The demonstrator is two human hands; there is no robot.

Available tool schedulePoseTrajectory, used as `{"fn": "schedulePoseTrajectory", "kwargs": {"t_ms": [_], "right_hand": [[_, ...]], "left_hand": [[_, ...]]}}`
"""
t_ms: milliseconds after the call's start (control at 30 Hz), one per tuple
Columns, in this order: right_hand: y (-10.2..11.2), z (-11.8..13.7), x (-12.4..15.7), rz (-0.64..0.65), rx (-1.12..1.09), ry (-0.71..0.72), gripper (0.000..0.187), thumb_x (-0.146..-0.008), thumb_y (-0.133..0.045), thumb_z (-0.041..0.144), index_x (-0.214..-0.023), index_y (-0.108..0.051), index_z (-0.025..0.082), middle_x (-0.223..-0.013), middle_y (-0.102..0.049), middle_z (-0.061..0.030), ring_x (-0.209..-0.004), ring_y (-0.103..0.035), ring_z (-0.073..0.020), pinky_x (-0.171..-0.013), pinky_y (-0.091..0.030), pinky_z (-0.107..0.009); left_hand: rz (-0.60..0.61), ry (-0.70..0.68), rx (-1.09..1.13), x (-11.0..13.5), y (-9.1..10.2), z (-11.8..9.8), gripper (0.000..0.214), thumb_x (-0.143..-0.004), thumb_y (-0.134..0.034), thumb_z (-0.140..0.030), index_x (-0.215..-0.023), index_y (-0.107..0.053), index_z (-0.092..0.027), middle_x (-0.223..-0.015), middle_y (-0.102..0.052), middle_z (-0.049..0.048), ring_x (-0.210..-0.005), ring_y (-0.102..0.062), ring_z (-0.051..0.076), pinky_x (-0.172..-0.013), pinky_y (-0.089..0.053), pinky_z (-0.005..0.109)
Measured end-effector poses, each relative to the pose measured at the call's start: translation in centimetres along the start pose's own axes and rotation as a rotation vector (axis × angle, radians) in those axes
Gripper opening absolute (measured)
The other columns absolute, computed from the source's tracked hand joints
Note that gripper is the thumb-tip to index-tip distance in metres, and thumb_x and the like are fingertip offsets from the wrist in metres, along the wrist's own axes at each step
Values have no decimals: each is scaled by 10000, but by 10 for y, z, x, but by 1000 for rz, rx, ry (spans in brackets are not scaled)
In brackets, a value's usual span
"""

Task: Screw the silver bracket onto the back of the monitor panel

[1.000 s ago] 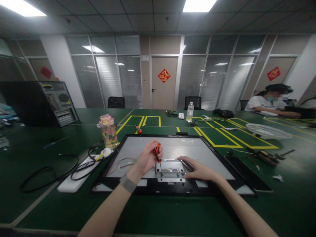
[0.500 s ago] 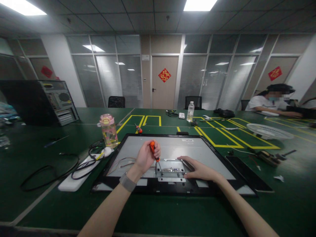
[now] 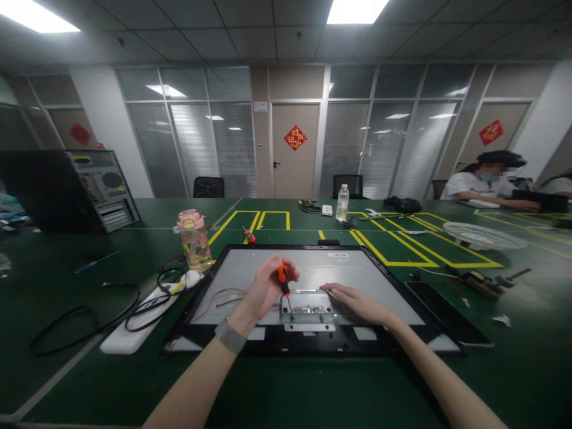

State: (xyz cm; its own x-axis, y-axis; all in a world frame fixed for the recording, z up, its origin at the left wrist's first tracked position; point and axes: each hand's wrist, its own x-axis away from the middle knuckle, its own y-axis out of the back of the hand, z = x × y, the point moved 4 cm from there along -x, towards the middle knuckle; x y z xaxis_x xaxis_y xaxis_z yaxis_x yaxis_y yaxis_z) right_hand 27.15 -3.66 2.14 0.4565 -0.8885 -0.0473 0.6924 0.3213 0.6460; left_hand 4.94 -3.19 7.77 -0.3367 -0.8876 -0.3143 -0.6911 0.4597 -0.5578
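Left hand point(image 3: 267, 287) is closed in a fist round the orange-and-black handle of a small screwdriver point(image 3: 283, 280) - thin steel shank nearly upright, tip down on the left end of the metal bracket point(image 3: 308, 311). The bracket is a boxy pressed-sheet piece, dull silver, with a connector row along its front face. It sits at the middle of the near edge of the monitor panel point(image 3: 241, 271), which lies face down: flat grey sheet-metal back, glossy black plastic frame round it. The panel is at the centre of the worktop point(image 3: 286, 387), close to its near edge; the surface is matte green with yellow tape lines. Right hand point(image 3: 357, 302) is open, palm down, fingers flat at the bracket's right end - gripping nothing. Grey woven wristband point(image 3: 230, 335) on the left wrist. Left of the panel: a long white slab point(image 3: 129, 330) with looped black cables point(image 3: 111, 310) over it, and a clear plastic bottle point(image 3: 193, 240) with a pink lid. At the far left corner, an open computer case point(image 3: 89, 187). On the right side, a round white wire fan guard point(image 3: 473, 236).
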Motion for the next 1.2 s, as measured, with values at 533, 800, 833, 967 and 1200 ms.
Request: {"fn": "schedulePoseTrajectory", "kwargs": {"t_ms": [533, 800, 833, 967, 1200], "right_hand": [[2, -6, 1, 43, 6, 27, 645, -779, -646, 530, -1331, -502, 228, -1392, -496, -83, -1286, -431, -295, -1113, -295, -422], [1, -15, 0, 67, -1, 27, 762, -684, -754, 478, -1348, -473, 230, -1423, -455, -93, -1310, -401, -288, -1131, -266, -435], [1, -14, 0, 65, 1, 29, 758, -686, -751, 477, -1347, -474, 230, -1424, -454, -92, -1311, -399, -287, -1131, -267, -436], [1, -11, 1, 59, 5, 30, 744, -691, -740, 486, -1339, -484, 226, -1413, -467, -88, -1300, -413, -298, -1118, -289, -434], [1, -10, 1, 61, 9, 20, 759, -692, -734, 491, -1347, -475, 211, -1415, -464, -92, -1306, -402, -306, -1124, -277, -417]], "left_hand": [[-4, 114, 95, -2, 3, 4, 256, -809, -543, -339, -762, -637, -106, -562, -432, -16, -498, -392, 84, -508, -317, 214], [-7, 38, -35, 1, -2, 4, 235, -781, -661, -350, -776, -622, -118, -740, -598, 44, -659, -570, 141, -630, -428, 255], [-10, 30, -42, 1, -2, 3, 233, -777, -672, -349, -772, -606, -126, -781, -611, 47, -673, -582, 145, -632, -433, 258], [20, 38, -23, 1, -3, 2, 228, -796, -669, -317, -729, -519, -159, -721, -569, -2, -517, -476, 76, -513, -353, 210], [0, 147, 73, 1, 2, 6, 286, -855, -564, -401, -815, -601, -120, -601, -433, -21, -517, -405, 80, -532, -339, 215]]}}
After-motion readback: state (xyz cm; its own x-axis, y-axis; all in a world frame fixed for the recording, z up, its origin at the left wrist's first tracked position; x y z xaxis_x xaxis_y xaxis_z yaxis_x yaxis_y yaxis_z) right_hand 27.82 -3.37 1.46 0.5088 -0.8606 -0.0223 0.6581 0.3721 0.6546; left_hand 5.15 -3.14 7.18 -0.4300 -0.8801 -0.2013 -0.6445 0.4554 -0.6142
